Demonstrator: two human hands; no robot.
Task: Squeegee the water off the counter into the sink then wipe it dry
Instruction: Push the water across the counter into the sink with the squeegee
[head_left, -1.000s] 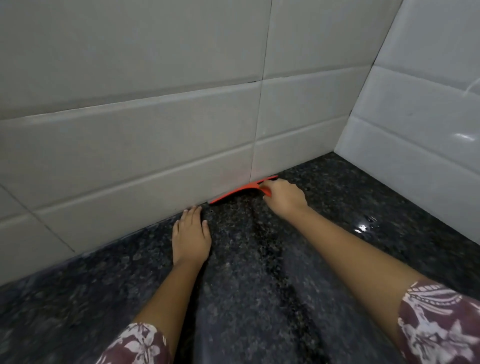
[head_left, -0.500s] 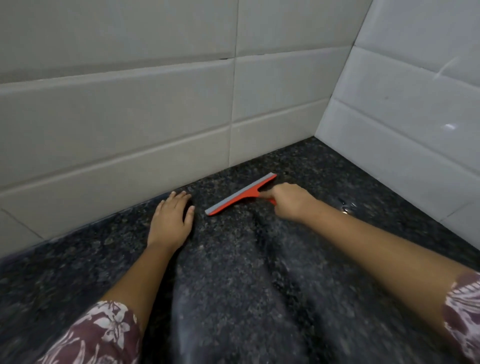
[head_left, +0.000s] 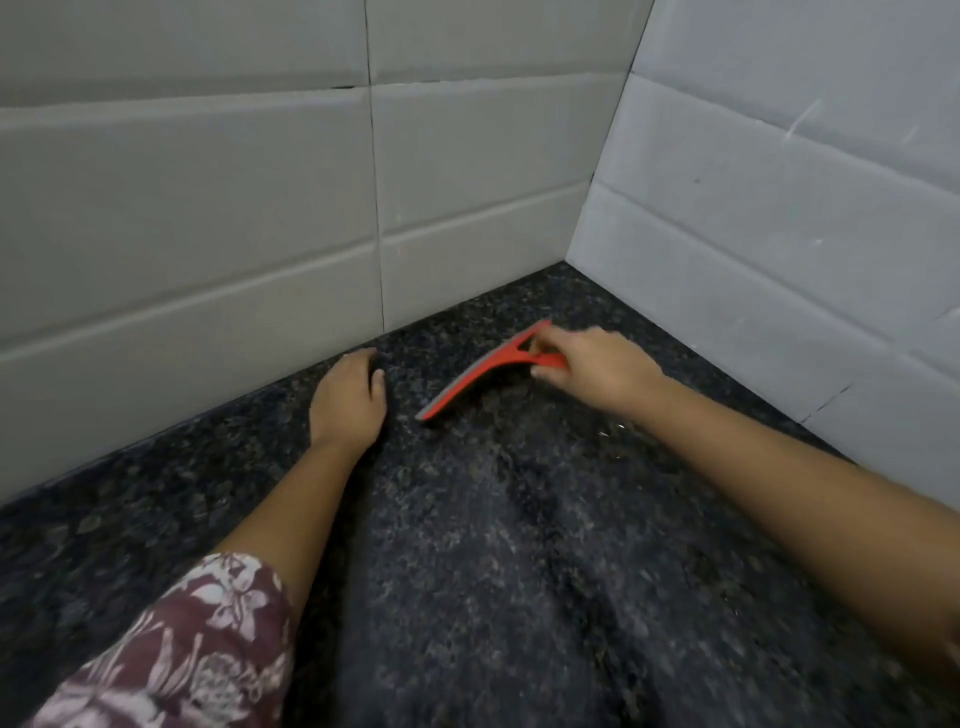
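Movement marks this moment: the red plastic squeegee with a grey rubber blade (head_left: 483, 371), pressed along the foot of the pale tiled back wall (head_left: 208, 208) a second ago, now sits well off that wall on the dark speckled granite counter (head_left: 519, 571), slanted with its far end nearer the corner. The right hand (head_left: 592, 371) has its fingers curled round the red handle. The left hand (head_left: 348, 400) stays palm-down on the stone by the wall, fingers relaxed and holding nothing. A pull toward the person looks underway, so the squeegee stage seems only begun. A few wet glints (head_left: 608, 431) lie beside the right wrist. No sink or cloth is in view.
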